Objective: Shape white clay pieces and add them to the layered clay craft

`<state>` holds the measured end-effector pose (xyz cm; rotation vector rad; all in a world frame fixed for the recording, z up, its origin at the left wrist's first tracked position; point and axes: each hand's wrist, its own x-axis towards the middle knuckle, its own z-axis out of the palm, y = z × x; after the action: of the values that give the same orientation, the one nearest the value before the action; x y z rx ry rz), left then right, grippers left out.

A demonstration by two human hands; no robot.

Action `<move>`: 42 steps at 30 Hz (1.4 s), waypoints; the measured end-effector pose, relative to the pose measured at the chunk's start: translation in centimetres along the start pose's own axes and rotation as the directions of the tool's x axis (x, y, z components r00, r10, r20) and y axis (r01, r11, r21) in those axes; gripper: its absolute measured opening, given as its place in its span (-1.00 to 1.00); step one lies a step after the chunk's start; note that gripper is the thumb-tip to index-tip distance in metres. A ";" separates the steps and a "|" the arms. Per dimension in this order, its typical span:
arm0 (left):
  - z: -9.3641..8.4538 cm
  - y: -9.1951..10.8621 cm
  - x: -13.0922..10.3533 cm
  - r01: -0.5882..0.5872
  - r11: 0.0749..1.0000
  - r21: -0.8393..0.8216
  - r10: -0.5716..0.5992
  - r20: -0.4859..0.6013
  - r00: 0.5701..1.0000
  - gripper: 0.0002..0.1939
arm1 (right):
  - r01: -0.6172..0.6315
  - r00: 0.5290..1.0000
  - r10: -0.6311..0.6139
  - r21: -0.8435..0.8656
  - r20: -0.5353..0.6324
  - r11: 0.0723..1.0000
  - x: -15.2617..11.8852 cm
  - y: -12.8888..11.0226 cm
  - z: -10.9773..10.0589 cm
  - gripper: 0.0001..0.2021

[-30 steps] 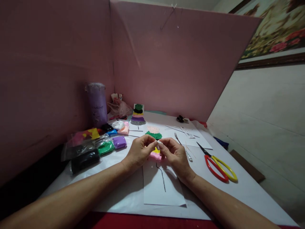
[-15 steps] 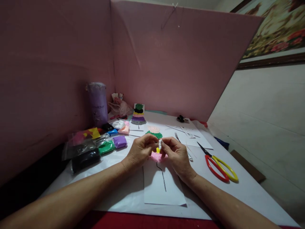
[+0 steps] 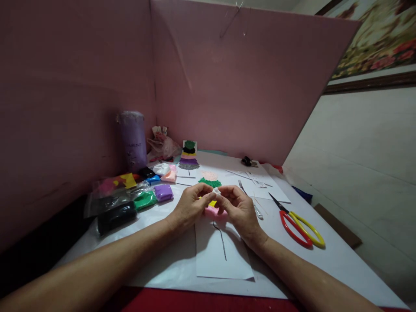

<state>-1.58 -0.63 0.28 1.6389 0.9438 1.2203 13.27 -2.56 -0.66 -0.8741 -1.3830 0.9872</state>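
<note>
A small lump of white modelling clay (image 3: 216, 190) is pinched between the fingertips of my left hand (image 3: 195, 202) and my right hand (image 3: 236, 206). Both hands are closed around it, thumbs and index fingers meeting. Beneath them lies a white paper sheet (image 3: 221, 266) with a dark wavy line drawn on it. Bands of textured clay cover the sheet's upper part: pale peach, green (image 3: 209, 182), yellow (image 3: 212, 203) and pink (image 3: 212, 211). My hands hide part of these bands.
Bags of coloured clay (image 3: 145, 200) lie left, before a purple cylinder (image 3: 132, 141). A finished-looking clay card (image 3: 189, 157) sits farther back. To the right are a fork (image 3: 241, 186), a paint tube (image 3: 258, 212) and red-and-yellow-handled scissors (image 3: 299, 225). Pink panels (image 3: 234, 86) stand behind.
The white clay, upright and longer before, now looks shorter and more compact between my fingertips. My hands have barely shifted, and more of the yellow band shows.
</note>
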 end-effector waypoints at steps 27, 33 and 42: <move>1.2 -0.5 0.3 0.025 0.991 -0.129 -0.046 -0.157 0.987 -0.83 | 0.083 0.994 -0.094 -0.157 -0.064 0.984 -0.3 -0.5 0.5 -0.88; 0.8 -1.1 0.7 0.002 0.976 -0.218 -0.064 -0.281 0.958 -0.82 | 0.094 0.992 -0.105 -0.138 -0.074 0.986 -0.2 -0.1 0.4 -0.93; 0.0 -0.5 0.9 0.018 0.968 -0.250 -0.119 -0.393 0.912 -0.81 | 0.070 0.985 -0.082 -0.086 -0.152 0.994 -0.2 -0.2 0.0 -0.92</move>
<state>-1.38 0.35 0.11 1.1705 1.0455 1.5958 13.29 -2.76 -0.57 -0.9312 -1.3206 0.7931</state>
